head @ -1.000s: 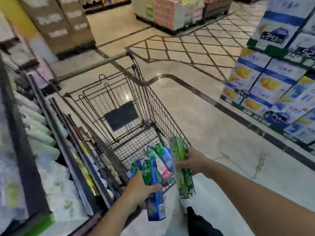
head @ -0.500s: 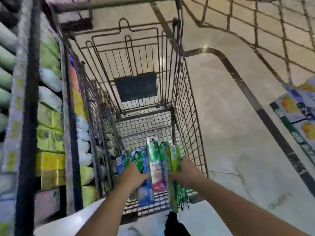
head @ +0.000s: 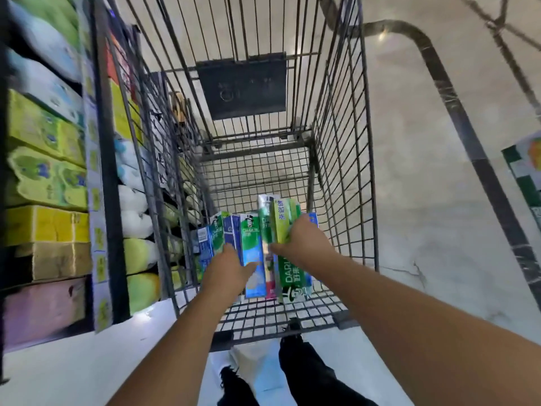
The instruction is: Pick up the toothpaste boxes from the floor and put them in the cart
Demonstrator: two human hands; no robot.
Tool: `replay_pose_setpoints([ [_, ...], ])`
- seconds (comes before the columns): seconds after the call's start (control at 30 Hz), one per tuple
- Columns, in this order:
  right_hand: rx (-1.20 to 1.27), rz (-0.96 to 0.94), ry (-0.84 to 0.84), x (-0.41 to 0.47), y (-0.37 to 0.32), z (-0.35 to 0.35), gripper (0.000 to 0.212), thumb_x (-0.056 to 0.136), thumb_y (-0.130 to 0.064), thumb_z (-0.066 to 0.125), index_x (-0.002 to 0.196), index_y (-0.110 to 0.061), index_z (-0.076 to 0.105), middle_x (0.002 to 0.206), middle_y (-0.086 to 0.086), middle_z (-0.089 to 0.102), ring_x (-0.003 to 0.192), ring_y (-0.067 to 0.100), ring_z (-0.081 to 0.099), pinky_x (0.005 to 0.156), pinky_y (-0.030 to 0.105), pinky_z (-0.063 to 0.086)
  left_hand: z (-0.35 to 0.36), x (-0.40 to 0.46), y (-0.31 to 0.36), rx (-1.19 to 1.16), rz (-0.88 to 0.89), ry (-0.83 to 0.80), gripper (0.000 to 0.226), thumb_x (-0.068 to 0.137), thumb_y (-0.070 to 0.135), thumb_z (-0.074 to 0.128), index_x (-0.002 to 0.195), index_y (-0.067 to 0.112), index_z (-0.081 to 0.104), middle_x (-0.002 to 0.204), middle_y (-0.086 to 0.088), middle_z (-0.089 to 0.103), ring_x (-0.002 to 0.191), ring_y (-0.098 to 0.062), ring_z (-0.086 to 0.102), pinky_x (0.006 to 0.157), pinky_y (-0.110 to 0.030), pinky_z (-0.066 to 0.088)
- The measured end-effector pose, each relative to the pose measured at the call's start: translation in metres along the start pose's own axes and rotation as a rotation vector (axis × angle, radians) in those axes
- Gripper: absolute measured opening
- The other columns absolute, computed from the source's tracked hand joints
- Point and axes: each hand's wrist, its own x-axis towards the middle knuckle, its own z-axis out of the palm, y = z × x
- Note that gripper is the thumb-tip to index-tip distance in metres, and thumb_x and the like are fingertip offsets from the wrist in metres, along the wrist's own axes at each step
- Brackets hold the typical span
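1. Shelves [head: 52, 177] of yellow, green, white and pink packs run along the 9 o'clock side, just beside the wire cart [head: 342, 159]; the cart's left wall stands close against them. Pale marble floor [head: 424, 230] with a dark inlaid band lies at 3 o'clock, and a stacked display's corner [head: 527, 171] is cut off by the right edge.
2. The cart holds the toothpaste boxes [head: 251, 253], a bunch of green, blue and white cartons near its close end, toward 6 o'clock of the basket. A dark plate [head: 241, 85] hangs on the far wall at 12 o'clock.
3. The left hand [head: 227, 269] grasps the cartons on the left of the bunch, its thumb across a blue-and-green one. The right hand [head: 303, 244] clutches the green cartons on the right.
4. Whether the cartons rest on the basket floor cannot be told. The fingers of both hands are hidden behind the boxes. Dark trouser legs [head: 307, 373] show below the cart at 6 o'clock.
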Motion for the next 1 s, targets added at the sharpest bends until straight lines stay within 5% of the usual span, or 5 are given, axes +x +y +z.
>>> replay_pose_setpoints([
  [0.17, -0.095, 0.02, 0.031, 0.008, -0.013, 0.026, 0.076, 0.085, -0.037, 0.075, 0.135, -0.003, 0.03, 0.11, 0.011, 0.066, 0.103, 0.031, 0.065, 0.081, 0.038, 0.053, -0.003, -0.013, -0.026, -0.24, 0.01, -0.064, 0.027, 0.089, 0.038, 0.066, 0.095, 0.019, 0.049, 0.093, -0.011, 0.067, 0.073, -0.032, 0.07, 0.073, -0.049, 0.059],
  [0.3, -0.182, 0.007, 0.03, 0.003, -0.017, 0.036, 0.084, 0.084, -0.046, 0.073, 0.14, -0.003, 0.027, 0.114, 0.011, 0.065, 0.103, 0.029, 0.064, 0.08, 0.037, 0.053, -0.012, -0.032, -0.044, -0.383, 0.048, -0.098, 0.02, 0.089, 0.034, 0.066, 0.095, 0.02, 0.054, 0.085, -0.012, 0.069, 0.074, -0.032, 0.072, 0.07, -0.052, 0.06],
  [0.5, -0.221, -0.034, 0.021, -0.047, -0.011, 0.014, 0.052, 0.08, -0.058, 0.07, 0.104, -0.018, 0.046, 0.087, -0.002, 0.06, 0.07, 0.008, 0.055, 0.055, 0.026, 0.043, -0.048, -0.074, -0.074, -0.35, 0.122, -0.06, 0.02, 0.092, 0.041, 0.061, 0.101, 0.023, 0.058, 0.087, 0.0, 0.07, 0.077, -0.02, 0.069, 0.075, -0.043, 0.058],
  [0.7, -0.274, -0.083, -0.091, -0.15, -0.021, -0.011, 0.074, 0.082, -0.067, 0.061, 0.132, -0.012, 0.053, 0.129, 0.01, 0.06, 0.102, 0.022, 0.06, 0.091, 0.031, 0.049, -0.096, -0.142, -0.092, -0.133, 0.202, -0.088, 0.031, 0.098, 0.047, 0.052, 0.104, 0.017, 0.056, 0.1, -0.004, 0.064, 0.087, -0.019, 0.061, 0.077, -0.037, 0.051],
  [1.0, -0.298, -0.277, 0.194, -0.299, -0.037, -0.02, 0.075, 0.087, -0.06, 0.062, 0.145, -0.018, 0.043, 0.148, 0.003, 0.048, 0.131, 0.02, 0.047, 0.107, 0.033, 0.04, -0.17, -0.244, -0.091, 0.464, 0.438, -0.153, 0.085, 0.093, 0.069, 0.039, 0.155, 0.013, 0.023, 0.157, -0.009, 0.033, 0.138, -0.025, 0.04, 0.111, -0.039, 0.037],
])
